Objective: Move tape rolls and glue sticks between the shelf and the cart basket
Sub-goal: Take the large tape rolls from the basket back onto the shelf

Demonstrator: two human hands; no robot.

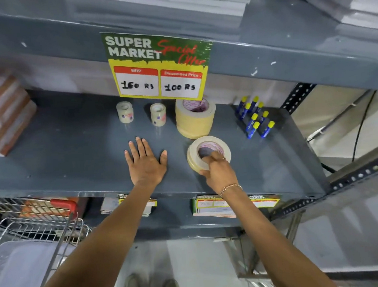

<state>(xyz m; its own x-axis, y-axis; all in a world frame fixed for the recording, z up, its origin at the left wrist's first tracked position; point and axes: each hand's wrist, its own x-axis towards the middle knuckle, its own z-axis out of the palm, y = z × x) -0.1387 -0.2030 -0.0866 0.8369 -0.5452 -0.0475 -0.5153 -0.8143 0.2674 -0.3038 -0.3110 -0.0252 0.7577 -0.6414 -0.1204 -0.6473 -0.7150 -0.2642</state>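
Observation:
My right hand point(218, 171) grips a cream masking tape roll point(215, 144) on the grey shelf point(70, 148), fingers hooked into its core and thumb on its outer rim. Behind it stands a taller stack of masking tape rolls point(195, 120). Two small clear tape rolls point(125, 112) point(158, 114) stand further left at the back. Several blue glue sticks point(255, 117) with yellow caps stand at the back right. My left hand point(145, 162) lies flat and spread on the shelf, holding nothing. The wire cart basket point(31, 226) is at the lower left.
A green and yellow price sign point(158, 64) hangs from the upper shelf over the tape. Stacked reddish packs point(2, 112) fill the shelf's left end. Price cards point(213, 207) lie on the lower shelf. A perforated metal upright point(297, 96) stands at the right.

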